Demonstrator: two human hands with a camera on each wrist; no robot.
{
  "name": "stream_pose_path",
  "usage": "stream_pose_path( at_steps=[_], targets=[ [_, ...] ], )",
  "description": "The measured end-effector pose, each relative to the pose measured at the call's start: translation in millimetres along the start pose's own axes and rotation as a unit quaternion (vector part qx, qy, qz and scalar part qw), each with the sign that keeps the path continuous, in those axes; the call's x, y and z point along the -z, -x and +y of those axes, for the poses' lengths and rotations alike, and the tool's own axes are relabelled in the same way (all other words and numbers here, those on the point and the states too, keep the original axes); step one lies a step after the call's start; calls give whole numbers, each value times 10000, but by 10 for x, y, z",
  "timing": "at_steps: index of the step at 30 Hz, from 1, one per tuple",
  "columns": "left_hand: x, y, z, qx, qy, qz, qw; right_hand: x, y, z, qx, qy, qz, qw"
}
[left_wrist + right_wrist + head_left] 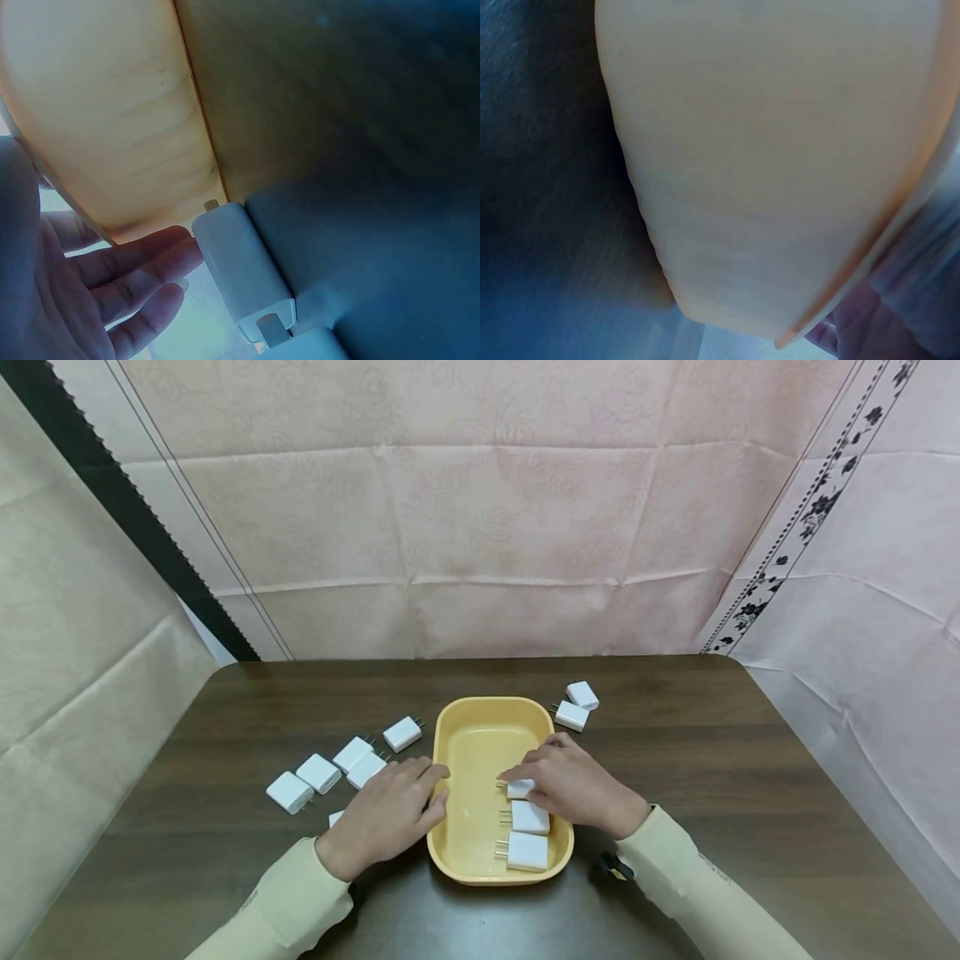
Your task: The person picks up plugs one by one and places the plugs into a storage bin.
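Observation:
A yellow plastic tray stands on the table, with white charger plugs along its right side. My left hand holds its left rim, thumb and index finger over the edge; in the left wrist view the other fingers hang loosely outside the wall. Reaching over the right rim, my right hand pinches a white charger plug, partly hidden by the fingers. Two more charger plugs, one in the middle and one in front, lie below it, prongs to the left.
Several charger plugs lie left of the tray, some near my left hand and one partly hidden by it. Two others are beside the tray's back right corner. Behind the dark wooden table hangs a pale cloth.

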State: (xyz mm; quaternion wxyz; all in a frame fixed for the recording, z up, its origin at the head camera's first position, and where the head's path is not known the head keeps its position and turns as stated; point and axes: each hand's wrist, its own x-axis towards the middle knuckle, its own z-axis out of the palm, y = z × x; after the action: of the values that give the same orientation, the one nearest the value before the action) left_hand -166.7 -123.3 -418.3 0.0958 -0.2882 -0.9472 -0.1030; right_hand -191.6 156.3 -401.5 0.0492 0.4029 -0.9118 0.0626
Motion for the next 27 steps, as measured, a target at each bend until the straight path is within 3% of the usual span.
stream_pose_path(
  at_steps=[13,27],
  targets=[
    [3,2,8,61,59,-49,10000,27,-7,-18,-265,-292,-379,9985],
    [-3,2,1,-48,-22,59,10000,32,-17,-24,-260,-245,-407,9985]
  ],
)
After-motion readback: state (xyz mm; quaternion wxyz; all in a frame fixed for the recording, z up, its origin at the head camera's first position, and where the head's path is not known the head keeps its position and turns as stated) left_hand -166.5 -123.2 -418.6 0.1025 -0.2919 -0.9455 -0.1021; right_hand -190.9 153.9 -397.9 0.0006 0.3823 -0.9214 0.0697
